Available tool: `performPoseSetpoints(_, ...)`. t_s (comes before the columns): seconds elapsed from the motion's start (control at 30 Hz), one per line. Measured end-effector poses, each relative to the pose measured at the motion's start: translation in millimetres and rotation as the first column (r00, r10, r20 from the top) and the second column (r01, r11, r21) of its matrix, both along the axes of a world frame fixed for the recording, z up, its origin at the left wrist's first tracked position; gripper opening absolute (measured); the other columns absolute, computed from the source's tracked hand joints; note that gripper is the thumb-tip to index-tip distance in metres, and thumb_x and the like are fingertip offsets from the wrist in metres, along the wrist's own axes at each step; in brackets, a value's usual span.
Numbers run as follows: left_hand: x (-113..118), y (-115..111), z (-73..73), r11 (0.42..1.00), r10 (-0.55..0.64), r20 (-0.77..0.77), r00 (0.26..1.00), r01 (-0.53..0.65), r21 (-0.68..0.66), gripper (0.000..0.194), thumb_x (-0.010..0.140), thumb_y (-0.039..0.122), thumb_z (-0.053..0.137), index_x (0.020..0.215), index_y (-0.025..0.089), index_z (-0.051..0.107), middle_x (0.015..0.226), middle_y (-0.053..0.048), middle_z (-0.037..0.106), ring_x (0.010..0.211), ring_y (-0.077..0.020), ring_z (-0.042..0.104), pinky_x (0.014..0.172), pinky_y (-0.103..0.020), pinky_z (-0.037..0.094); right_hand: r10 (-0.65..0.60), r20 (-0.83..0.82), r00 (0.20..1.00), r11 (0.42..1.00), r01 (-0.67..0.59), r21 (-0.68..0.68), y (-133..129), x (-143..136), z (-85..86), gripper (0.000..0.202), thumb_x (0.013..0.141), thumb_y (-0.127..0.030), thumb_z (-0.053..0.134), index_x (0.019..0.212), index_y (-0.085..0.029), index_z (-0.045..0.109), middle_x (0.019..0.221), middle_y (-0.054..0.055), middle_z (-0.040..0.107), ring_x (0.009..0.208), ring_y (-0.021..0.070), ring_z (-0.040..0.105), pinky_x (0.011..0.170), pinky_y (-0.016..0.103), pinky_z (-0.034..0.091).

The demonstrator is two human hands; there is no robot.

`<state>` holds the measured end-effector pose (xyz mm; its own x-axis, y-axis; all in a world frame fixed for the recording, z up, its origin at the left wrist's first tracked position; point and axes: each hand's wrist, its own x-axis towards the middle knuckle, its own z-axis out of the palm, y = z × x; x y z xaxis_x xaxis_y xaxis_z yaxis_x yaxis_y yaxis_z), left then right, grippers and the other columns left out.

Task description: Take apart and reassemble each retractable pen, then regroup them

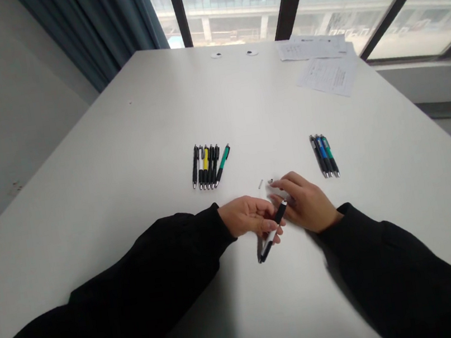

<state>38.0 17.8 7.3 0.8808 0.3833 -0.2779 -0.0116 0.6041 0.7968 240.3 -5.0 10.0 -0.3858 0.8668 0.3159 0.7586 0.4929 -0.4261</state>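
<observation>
My left hand (253, 215) is closed round a white and black pen (268, 244), which slants with its black grip up and to the right. The pen's narrow grip end points away from me. Just to the right, my right hand (304, 202) rests low over the table, thumb and index finger apart. Its index fingertip is beside a small dark and silver pen part (270, 181); whether it touches the part I cannot tell. A thin little spring-like piece (260, 184) lies to the left of that part.
Several pens (207, 166) in black, white, yellow and green lie in a row at left centre. On the right is a smaller group of black, blue and green pens (324, 155). Printed papers (327, 72) lie at the far right of the white table (152, 129), near the window.
</observation>
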Motion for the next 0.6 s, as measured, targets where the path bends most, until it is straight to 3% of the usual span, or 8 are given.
performPoseSetpoints(0.13,-1.9,0.3,0.0,0.999,-0.035,0.024,0.999,0.034,0.021,0.036,0.067,0.033,0.083,0.089,0.009,0.069,0.082,-0.009,0.071,0.073,-0.018,0.071,0.069,-0.029,0.056,0.048,0.12,0.992,0.996,-0.057,0.071,7.3,-10.7,-2.5,0.029,0.093,-0.023,0.048,0.119,-0.018,0.06,0.108,0.012,0.06,0.085,0.0217,0.057,0.075,0.034,0.049)
performPoseSetpoints(0.3,-5.1,0.3,-4.1,0.998,-0.06,0.083,0.995,0.06,0.008,0.034,0.068,0.031,0.082,0.092,0.01,0.07,0.083,-0.009,0.072,0.075,-0.018,0.07,0.076,-0.032,0.057,0.081,0.292,0.953,0.983,-0.125,0.134,17.1,-19.0,0.9,0.031,0.091,-0.021,0.054,0.121,-0.019,0.06,0.119,0.011,0.062,0.1,0.0292,0.047,0.086,0.044,0.04)
performPoseSetpoints(0.43,-6.5,0.8,-5.9,0.997,-0.071,0.094,0.993,0.07,0.012,0.034,0.069,0.03,0.081,0.093,0.009,0.07,0.084,-0.011,0.073,0.077,-0.0186,0.071,0.076,-0.032,0.057,0.131,0.319,0.939,0.979,-0.173,0.108,15.0,-17.7,3.3,0.031,0.089,-0.023,0.059,0.12,-0.019,0.061,0.12,0.01,0.063,0.101,0.0291,0.045,0.085,0.044,0.037)
performPoseSetpoints(0.6,-7.7,2.1,-2.3,0.997,-0.08,0.155,0.985,0.08,0.01,0.031,0.071,0.03,0.08,0.092,0.01,0.069,0.083,-0.01,0.072,0.075,-0.0201,0.072,0.072,-0.031,0.058,0.271,0.292,0.917,0.941,-0.316,0.119,11.1,-13.6,1.4,0.016,0.088,-0.02,0.06,0.103,-0.016,0.066,0.109,0.01,0.065,0.099,0.0263,0.047,0.086,0.041,0.04)
